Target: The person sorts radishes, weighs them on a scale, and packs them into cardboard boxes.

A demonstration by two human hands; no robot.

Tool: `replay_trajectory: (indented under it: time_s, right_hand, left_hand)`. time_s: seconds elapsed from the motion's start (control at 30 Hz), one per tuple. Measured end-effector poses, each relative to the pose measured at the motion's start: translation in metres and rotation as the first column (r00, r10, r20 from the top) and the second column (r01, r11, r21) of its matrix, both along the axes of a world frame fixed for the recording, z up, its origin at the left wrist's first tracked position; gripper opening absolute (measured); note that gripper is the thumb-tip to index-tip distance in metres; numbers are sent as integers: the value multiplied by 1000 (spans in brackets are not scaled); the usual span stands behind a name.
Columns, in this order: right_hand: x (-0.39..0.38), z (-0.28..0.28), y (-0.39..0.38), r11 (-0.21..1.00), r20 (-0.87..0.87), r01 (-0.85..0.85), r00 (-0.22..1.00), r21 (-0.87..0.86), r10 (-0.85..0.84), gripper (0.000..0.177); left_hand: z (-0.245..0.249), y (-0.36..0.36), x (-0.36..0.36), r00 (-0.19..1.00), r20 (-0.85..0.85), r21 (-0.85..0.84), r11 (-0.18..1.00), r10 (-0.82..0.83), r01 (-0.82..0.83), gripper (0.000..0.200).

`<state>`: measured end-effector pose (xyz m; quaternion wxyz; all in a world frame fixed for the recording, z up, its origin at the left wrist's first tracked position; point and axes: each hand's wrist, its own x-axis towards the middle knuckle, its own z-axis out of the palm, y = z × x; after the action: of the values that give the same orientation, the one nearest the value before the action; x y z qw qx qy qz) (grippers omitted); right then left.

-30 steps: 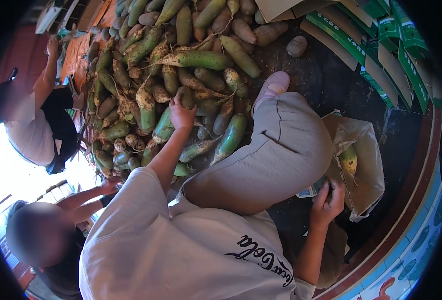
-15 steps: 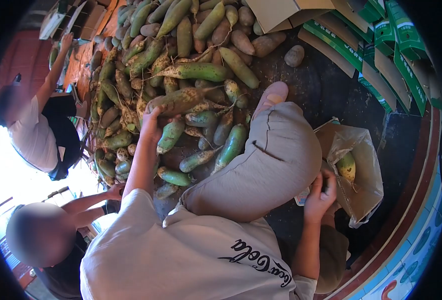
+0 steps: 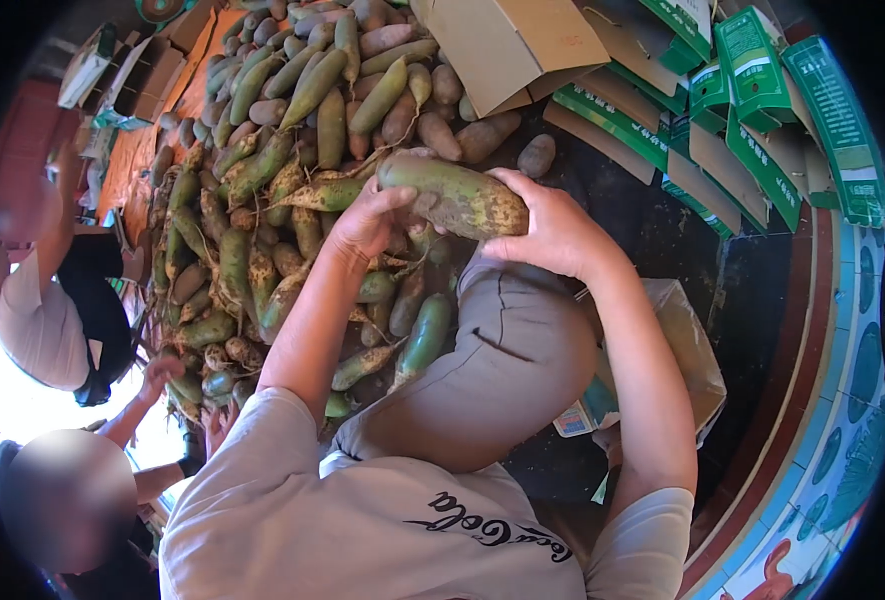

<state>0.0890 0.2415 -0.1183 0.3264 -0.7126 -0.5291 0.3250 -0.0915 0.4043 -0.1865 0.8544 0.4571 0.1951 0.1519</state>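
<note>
Radish under two-handed grip: a thick, cylindrical green radish with soil-browned skin (image 3: 463,195) is resting between both bare hands, just above the heap, its long axis running from about half past nine to half past three. Half a second earlier, the left hand alone was gripping a long radish, while the right was lingering beside the plastic-lined box. Now the left hand (image 3: 368,222) is clasping the left end, and the right hand (image 3: 548,230) is clamping the other, its thumb lying along the lower edge. The load is thus being shared, and the turn of the radish is apparently being controlled from both ends.

Surroundings, read from the held radish: a broad heap of green and brown elongated radishes (image 3: 234,265) is spreading from seven to twelve o'clock, with an orange flat surface (image 3: 133,165) showing at nine. A brown cardboard carton (image 3: 508,45) is standing near twelve to one; green-printed cardboard boxes (image 3: 763,85) are leaning together between two and three. The brown plastic-lined box (image 3: 701,335) is sitting at four on the dark floor (image 3: 763,290), with blue patterned tiles (image 3: 863,400) curving beyond. Two co-workers are occupying the side between eight and nine.
</note>
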Motion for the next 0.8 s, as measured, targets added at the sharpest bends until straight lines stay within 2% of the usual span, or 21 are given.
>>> replay_trajectory:
  time_s: [0.03, 0.1, 0.17, 0.27, 0.4, 0.47, 0.5, 0.6, 0.63, 0.67, 0.7, 0.73, 0.77, 0.8]
  right_hand:
    - [2, -7, 4, 995, -96, -10, 995, -94, 1, 74]
    - [-1, -19, 9, 996, 115, 87, 989, 24, -89, 73]
    - [-5, -26, 10, 985, 282, 142, 945, 95, -163, 72]
    - [-9, -24, 12, 987, 404, 159, 901, 26, -156, 72]
    - [-5, -41, 9, 946, 262, 244, 918, 214, -296, 67]
    - [1, -57, 10, 918, -65, 317, 948, 239, -310, 63]
    - [2, -60, 10, 902, -231, 358, 924, 242, -304, 60]
    - [2, -45, 3, 904, -615, 421, 696, -68, -370, 54]
    - [3, -45, 2, 902, -639, 423, 670, -90, -378, 51]
    - [4, -45, 1, 898, -664, 425, 639, -115, -387, 49]
    - [3, -46, 1, 894, -689, 426, 606, -142, -398, 47]
    - [2, -47, 3, 889, -722, 440, 573, -127, -387, 44]
    - [1, -48, 5, 884, -752, 455, 543, -111, -374, 42]
    - [2, -48, 7, 878, -780, 470, 514, -94, -358, 40]
  left_hand:
    - [-4, -2, 5, 999, -10, -51, 998, 38, -39, 54]
    - [-10, -14, 22, 984, -14, -115, 977, 177, -178, 50]
    - [-16, -31, 44, 917, -91, 138, 916, 390, -376, 53]
    - [-32, -40, 69, 775, -95, 401, 736, 625, -545, 51]
    - [-33, -39, 86, 636, -32, 595, 526, 771, -608, 44]
    - [-56, -28, 96, 592, 9, 637, 452, 806, -624, 42]
    - [-74, -14, 96, 666, -40, 573, 563, 745, -595, 41]
    - [-83, -3, 91, 611, -176, 921, 348, 772, -174, 44]
    - [-67, -4, 86, 657, -223, 846, 478, 720, -237, 47]
    - [-52, -7, 82, 763, -308, 606, 735, 569, -303, 47]
    - [-34, -10, 77, 859, -330, 293, 908, 391, -301, 48]
    - [-25, -15, 74, 936, -283, -55, 971, 210, -235, 48]
    - [-26, -23, 77, 974, -198, -200, 967, 114, -154, 46]
    - [-23, -30, 79, 991, -117, -207, 974, 66, -89, 46]
